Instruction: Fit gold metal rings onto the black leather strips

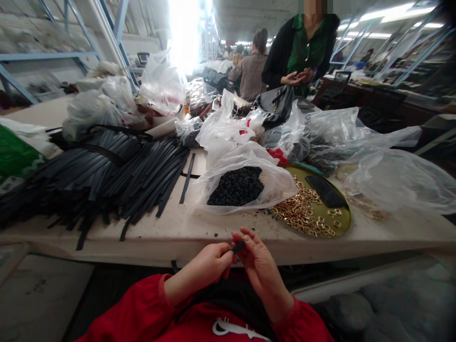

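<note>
In front of my red-sleeved body, at the table's near edge, a narrow black strap (238,247) runs between my hands. My left hand (213,262) is closed round it, fingers wrapped. My right hand (259,260) pinches the strap's end between thumb and fingertips, where a tiny gold glint shows, too small to make out fully. Just beyond lies an open plastic bag (278,192) of small black pieces (235,186). To its right, a round gold-coloured tray (344,223) carries many small gold buckles (297,209) and a dark flat phone-like object (326,191).
Bundles of long black straps (107,171) cover the table's left side, some ends hanging over the edge. One loose strap (187,178) lies by the bag. Clear plastic bags (402,175) crowd the back and right. A person in a green shirt (302,52) stands across the table.
</note>
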A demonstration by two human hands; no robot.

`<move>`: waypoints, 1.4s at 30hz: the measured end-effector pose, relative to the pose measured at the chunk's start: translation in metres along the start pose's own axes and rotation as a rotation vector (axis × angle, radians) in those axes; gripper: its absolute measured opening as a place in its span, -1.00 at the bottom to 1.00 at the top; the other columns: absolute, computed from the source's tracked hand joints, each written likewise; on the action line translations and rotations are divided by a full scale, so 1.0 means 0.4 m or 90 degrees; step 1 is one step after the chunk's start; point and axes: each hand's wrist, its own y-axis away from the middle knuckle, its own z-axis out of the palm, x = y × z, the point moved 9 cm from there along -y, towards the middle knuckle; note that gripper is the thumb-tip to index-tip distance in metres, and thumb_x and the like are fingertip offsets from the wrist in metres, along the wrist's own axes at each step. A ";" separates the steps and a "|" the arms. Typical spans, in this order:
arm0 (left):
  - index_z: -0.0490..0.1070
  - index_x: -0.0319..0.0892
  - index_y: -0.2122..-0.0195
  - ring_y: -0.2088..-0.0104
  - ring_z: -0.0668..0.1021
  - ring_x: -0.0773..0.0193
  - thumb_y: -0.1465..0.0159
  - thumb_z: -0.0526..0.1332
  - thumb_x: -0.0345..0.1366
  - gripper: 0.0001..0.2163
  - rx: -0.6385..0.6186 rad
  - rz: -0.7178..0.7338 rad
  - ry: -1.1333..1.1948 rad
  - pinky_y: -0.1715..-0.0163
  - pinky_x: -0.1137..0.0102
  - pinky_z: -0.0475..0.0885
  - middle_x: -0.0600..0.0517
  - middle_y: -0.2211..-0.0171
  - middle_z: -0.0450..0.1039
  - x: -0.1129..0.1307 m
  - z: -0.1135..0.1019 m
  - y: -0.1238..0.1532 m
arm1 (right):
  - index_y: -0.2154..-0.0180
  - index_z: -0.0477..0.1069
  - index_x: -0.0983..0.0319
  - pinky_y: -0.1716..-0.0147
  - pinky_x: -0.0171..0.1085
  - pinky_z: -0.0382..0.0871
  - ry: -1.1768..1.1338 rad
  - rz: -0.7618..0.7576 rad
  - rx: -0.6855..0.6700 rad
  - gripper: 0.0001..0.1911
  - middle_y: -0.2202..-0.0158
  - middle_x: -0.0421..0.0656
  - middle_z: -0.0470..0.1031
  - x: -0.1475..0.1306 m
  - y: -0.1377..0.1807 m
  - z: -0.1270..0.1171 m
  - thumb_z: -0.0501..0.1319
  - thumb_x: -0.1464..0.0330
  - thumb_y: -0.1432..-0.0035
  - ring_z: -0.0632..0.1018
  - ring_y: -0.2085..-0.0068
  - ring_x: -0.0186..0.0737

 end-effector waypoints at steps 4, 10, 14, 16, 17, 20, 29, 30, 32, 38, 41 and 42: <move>0.28 -0.22 0.41 0.76 0.21 0.45 -0.19 -0.08 -0.17 -0.74 0.015 0.010 0.004 0.78 0.54 0.07 0.16 0.68 0.24 -0.001 -0.001 -0.003 | 0.31 0.43 0.19 0.17 -0.27 0.35 -0.060 0.012 0.018 -0.77 0.35 -0.20 0.58 -0.006 -0.016 -0.013 0.31 0.37 0.11 0.54 0.26 -0.30; 0.30 -0.22 0.49 0.59 0.34 0.40 -0.21 -0.07 -0.23 -0.74 0.069 0.122 -0.060 0.58 0.52 0.19 0.12 0.63 0.29 0.039 -0.011 -0.010 | 0.26 0.43 0.20 0.21 -0.24 0.36 -0.033 0.013 0.004 -0.75 0.31 -0.15 0.58 0.004 -0.007 -0.002 0.27 0.27 0.04 0.54 0.26 -0.26; 0.32 -0.22 0.44 0.57 0.37 0.35 -0.21 -0.08 -0.27 -0.76 0.087 0.125 -0.068 0.57 0.50 0.20 0.10 0.61 0.31 0.045 -0.017 -0.015 | 0.24 0.43 0.20 0.24 -0.24 0.36 0.005 -0.049 0.029 -0.71 0.35 -0.15 0.58 -0.015 0.002 -0.004 0.26 0.21 0.04 0.53 0.29 -0.26; 0.32 -0.21 0.49 0.59 0.36 0.35 -0.19 -0.06 -0.26 -0.76 0.089 0.120 -0.087 0.58 0.50 0.17 0.10 0.64 0.30 0.047 -0.019 -0.013 | 0.25 0.43 0.19 0.22 -0.26 0.35 0.005 -0.054 0.050 -0.71 0.34 -0.16 0.58 -0.017 0.003 -0.010 0.29 0.23 0.07 0.53 0.27 -0.26; 0.31 -0.20 0.51 0.59 0.35 0.35 -0.19 -0.05 -0.26 -0.76 0.092 0.120 -0.095 0.58 0.50 0.16 0.11 0.64 0.30 0.049 -0.021 -0.010 | 0.26 0.43 0.19 0.22 -0.26 0.35 0.003 -0.046 0.050 -0.70 0.34 -0.16 0.58 -0.013 0.003 -0.010 0.29 0.24 0.08 0.53 0.26 -0.26; 0.30 -0.20 0.52 0.59 0.35 0.36 -0.20 -0.07 -0.26 -0.75 0.103 0.123 -0.091 0.58 0.49 0.15 0.11 0.63 0.30 0.052 -0.028 -0.001 | 0.24 0.44 0.20 0.22 -0.26 0.35 -0.005 -0.021 0.022 -0.70 0.33 -0.15 0.58 0.000 0.000 -0.004 0.28 0.23 0.07 0.53 0.28 -0.27; 0.28 -0.20 0.54 0.59 0.33 0.37 -0.21 -0.06 -0.28 -0.76 0.138 0.120 -0.130 0.57 0.48 0.12 0.11 0.63 0.29 0.031 -0.033 0.015 | 0.28 0.44 0.19 0.17 -0.25 0.35 -0.014 -0.008 0.022 -0.75 0.32 -0.17 0.58 0.014 -0.001 -0.007 0.29 0.27 0.08 0.53 0.25 -0.28; 0.28 -0.20 0.53 0.59 0.34 0.37 -0.21 -0.06 -0.28 -0.76 0.131 0.123 -0.117 0.57 0.48 0.13 0.12 0.63 0.29 0.032 -0.028 0.013 | 0.26 0.44 0.19 0.18 -0.25 0.35 0.009 -0.021 0.024 -0.74 0.31 -0.17 0.57 0.017 0.002 -0.006 0.28 0.26 0.06 0.53 0.25 -0.27; 0.29 -0.20 0.50 0.59 0.34 0.38 -0.22 -0.07 -0.29 -0.76 0.117 0.135 -0.094 0.56 0.49 0.16 0.12 0.62 0.30 0.038 -0.017 0.009 | 0.23 0.42 0.19 0.21 -0.26 0.35 0.059 -0.048 0.019 -0.71 0.30 -0.16 0.57 0.023 0.010 0.000 0.25 0.22 0.02 0.52 0.25 -0.26; 0.32 -0.23 0.38 0.54 0.39 0.36 -0.21 -0.02 -0.26 -0.80 0.086 0.159 -0.074 0.53 0.50 0.23 0.08 0.51 0.37 0.048 -0.011 -0.004 | 0.26 0.42 0.17 0.30 -0.26 0.38 0.085 -0.061 0.011 -0.74 0.27 -0.18 0.54 0.030 0.012 0.000 0.26 0.22 0.03 0.52 0.27 -0.24; 0.31 -0.23 0.30 0.62 0.36 0.39 -0.20 -0.01 -0.24 -0.80 0.053 0.126 -0.026 0.60 0.50 0.23 0.10 0.54 0.37 0.033 -0.009 -0.011 | 0.27 0.41 0.16 0.31 -0.25 0.38 0.090 -0.097 0.048 -0.73 0.29 -0.19 0.54 0.010 0.006 -0.017 0.25 0.20 0.03 0.51 0.26 -0.23; 0.30 -0.24 0.29 0.64 0.35 0.40 -0.20 -0.02 -0.24 -0.79 0.051 0.119 -0.008 0.62 0.50 0.22 0.11 0.55 0.36 0.030 -0.010 -0.014 | 0.26 0.41 0.16 0.30 -0.24 0.38 0.101 -0.103 0.045 -0.73 0.28 -0.18 0.54 0.009 0.005 -0.017 0.25 0.19 0.03 0.51 0.26 -0.22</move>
